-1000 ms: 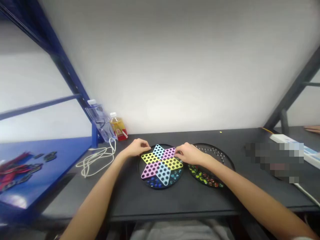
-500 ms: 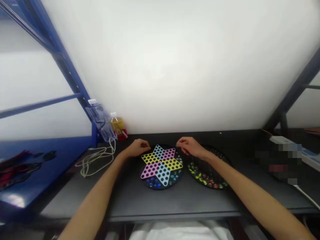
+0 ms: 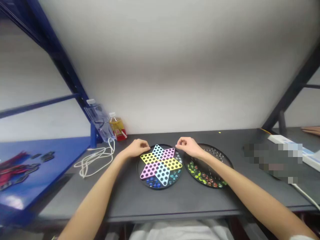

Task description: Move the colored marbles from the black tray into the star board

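Observation:
A round black tray (image 3: 138, 170) lies in the middle of the table. On it is a star-shaped Chinese checkers board (image 3: 160, 162) with light blue, pink and yellow points full of dark holes. Blue marbles (image 3: 153, 182) and teal ones show around the star. My left hand (image 3: 137, 147) rests at the tray's upper left rim, fingers curled together. Across the star, my right hand (image 3: 188, 146) is closed in a pinch near the upper right rim. Whether either hand holds anything small is hidden. Under my right forearm sits a second round tray (image 3: 231, 161) with green, yellow and red marbles (image 3: 205, 178).
A white cable (image 3: 96, 159) lies coiled at the left, below a clear bottle (image 3: 100, 120) and a yellow-red bottle (image 3: 118, 127). Red and black items (image 3: 15, 168) lie on a blue surface further left. A white power strip (image 3: 295, 150) is at the right, beside a blurred-out object.
Both hands keep nearly the same places. The fingers of my right hand have drawn in slightly. The wall looks darker and the table lighter than before.

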Action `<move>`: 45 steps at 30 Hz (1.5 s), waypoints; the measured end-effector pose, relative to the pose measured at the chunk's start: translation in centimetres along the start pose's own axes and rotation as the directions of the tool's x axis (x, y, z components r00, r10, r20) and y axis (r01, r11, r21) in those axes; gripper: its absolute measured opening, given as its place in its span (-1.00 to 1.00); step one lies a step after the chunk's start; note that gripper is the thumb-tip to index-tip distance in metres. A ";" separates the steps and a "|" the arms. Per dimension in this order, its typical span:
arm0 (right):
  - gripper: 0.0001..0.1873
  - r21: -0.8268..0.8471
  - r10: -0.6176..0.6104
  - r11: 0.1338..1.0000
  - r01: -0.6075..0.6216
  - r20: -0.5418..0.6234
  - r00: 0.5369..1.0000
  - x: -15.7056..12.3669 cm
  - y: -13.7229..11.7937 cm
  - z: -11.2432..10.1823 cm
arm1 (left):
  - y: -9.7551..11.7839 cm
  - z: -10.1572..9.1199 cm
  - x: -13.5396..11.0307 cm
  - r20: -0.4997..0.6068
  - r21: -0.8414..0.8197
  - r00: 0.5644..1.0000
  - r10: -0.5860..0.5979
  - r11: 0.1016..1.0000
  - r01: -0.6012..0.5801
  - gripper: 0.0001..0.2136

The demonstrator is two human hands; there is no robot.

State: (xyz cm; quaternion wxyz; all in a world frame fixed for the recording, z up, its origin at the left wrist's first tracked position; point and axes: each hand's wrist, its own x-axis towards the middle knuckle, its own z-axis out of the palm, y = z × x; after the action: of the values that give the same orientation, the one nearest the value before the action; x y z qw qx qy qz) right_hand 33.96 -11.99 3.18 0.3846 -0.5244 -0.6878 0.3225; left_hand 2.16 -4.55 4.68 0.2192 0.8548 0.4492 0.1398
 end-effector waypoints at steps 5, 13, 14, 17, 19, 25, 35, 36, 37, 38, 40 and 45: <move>-0.83 -0.453 -0.110 0.870 0.196 0.209 0.972 -0.5 -0.8 0.5 | -0.1 0.0 0.0 -0.003 0.012 1.000 0.005 1.000 -0.005 -0.68; -0.77 -0.585 -0.028 0.799 0.136 0.190 0.981 -1.3 -1.3 0.9 | 0.2 -0.1 0.0 -0.006 0.019 1.000 0.006 1.000 -0.006 -0.69; -0.75 -0.527 -0.036 0.842 0.113 0.154 0.987 -1.3 -1.2 0.9 | 0.3 -0.1 0.0 -0.004 0.019 1.000 0.012 1.000 -0.012 -0.69; -0.70 -0.141 0.043 0.989 -0.036 0.050 0.998 -0.8 -1.1 0.5 | 0.3 -0.1 -0.1 0.002 0.022 1.000 0.018 1.000 -0.018 -0.69; -0.67 0.239 0.170 0.953 -0.189 0.098 0.981 -0.4 -1.1 0.1 | 0.3 0.0 0.0 0.001 0.028 1.000 0.011 1.000 -0.011 -0.69; -0.66 0.567 0.178 0.800 -0.197 0.089 0.980 -0.3 -0.6 -0.2 | 0.2 0.0 0.0 -0.008 0.022 1.000 -0.003 1.000 0.003 -0.67; -0.81 -0.561 -0.183 0.786 0.261 0.191 0.964 -1.3 -1.3 0.0 | 0.5 0.0 0.0 -0.010 0.031 1.000 -0.013 0.999 0.013 -0.65; -0.82 -0.571 -0.188 0.774 0.275 0.208 0.960 -1.3 -1.4 -0.1 | 0.5 0.0 0.0 -0.009 0.030 1.000 -0.012 0.999 0.012 -0.65; -0.84 -0.577 -0.191 0.765 0.286 0.220 0.956 -1.3 -1.5 -0.1 | 0.5 0.0 0.0 -0.008 0.030 1.000 -0.010 1.000 0.011 -0.65; -0.85 -0.583 -0.194 0.758 0.293 0.228 0.954 -1.3 -1.6 -0.1 | 0.5 0.0 -0.1 -0.009 0.031 1.000 -0.008 1.000 0.008 -0.65; -0.84 -0.598 -0.190 0.744 0.299 0.240 0.952 -1.2 -1.7 0.0 | 0.4 0.0 0.0 -0.010 0.036 1.000 -0.002 0.999 0.002 -0.66; -0.81 -0.612 -0.152 0.736 0.289 0.267 0.952 -1.0 -1.5 0.2 | 0.3 0.0 0.0 -0.013 0.041 1.000 0.006 0.999 -0.005 -0.68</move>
State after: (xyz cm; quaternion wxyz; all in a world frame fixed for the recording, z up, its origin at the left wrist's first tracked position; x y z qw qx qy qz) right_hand 33.26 -13.37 4.18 0.1459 -0.5038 -0.8486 0.0693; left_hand 2.37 -4.64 4.80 0.1981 0.8594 0.4510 0.1369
